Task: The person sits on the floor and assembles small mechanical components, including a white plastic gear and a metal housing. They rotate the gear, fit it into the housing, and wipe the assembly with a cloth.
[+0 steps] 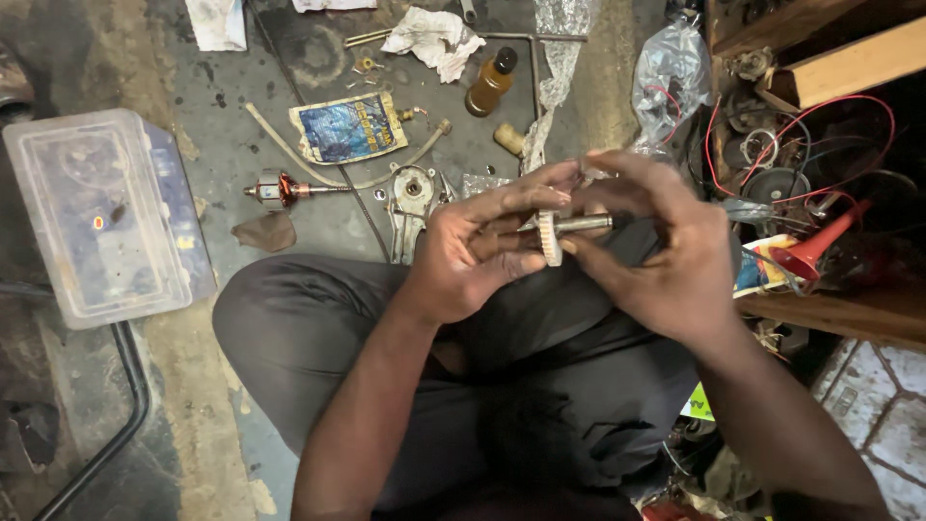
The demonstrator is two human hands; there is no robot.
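Both hands, the left hand point(473, 256) and the right hand point(666, 251), are curled closed around a small gear on a metal shaft point(564, 230), held above the person's lap, fingertips pinching it from either side. Behind it on the floor point(241, 87) lie a clear plastic box point(101, 212), a motor rotor point(280, 190) and a brown bottle point(490, 82). The pale toothed wheel and grey steel shaft look light, rigid and perhaps greasy; the bare shaft seems the safest place to grip.
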